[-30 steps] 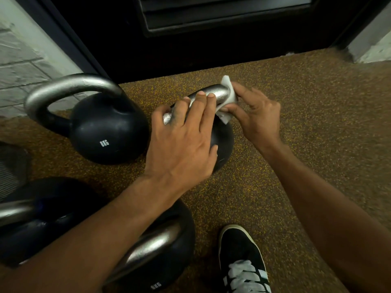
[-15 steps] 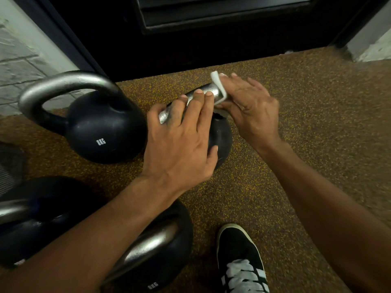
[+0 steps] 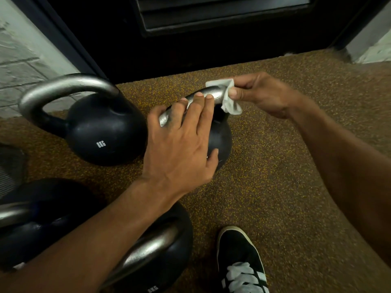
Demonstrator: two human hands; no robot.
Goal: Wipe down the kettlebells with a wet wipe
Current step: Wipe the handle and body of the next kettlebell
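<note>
Spreading across most of the view, the brown rubber floor flecked with yellow [image 3: 285,197] carries four black round kettlebells with bare steel loop handles. They are set close together before a dark doorway, presumably so that all can be reached from one crouch. Two sit at the lower left: the near kettlebell [image 3: 169,263] under the left forearm, and the edge kettlebell [image 3: 42,220] half out of view. The upright kettlebell marked 8KG [image 3: 101,132] stands beyond them, just beside the one in work. That middle kettlebell [image 3: 221,140] rests on the floor at the centre, its steel handle [image 3: 212,93] uppermost and running left to right. The left hand [image 3: 179,149] lies over it from above, fingers [image 3: 206,106] straight and slightly apart along the handle's left half, thumb against the round body. I judge this a bracing hold, meant to stop the ball rocking or twisting under the rubbing. The right hand [image 3: 266,96] meets the handle's right bend from the other side, thumb and fingertips pressed together in a pinch. A black shoe with white laces [image 3: 239,261] is planted near the bottom edge, well apart from the work. Smallest of all, the white wet wipe [image 3: 229,100] sits in that pinch, folded round the steel bar where it curves down, so that both faces of the bar are rubbed in one stroke. The handle seems to be the step in hand. Nothing here shows whether the other three have been wiped.
</note>
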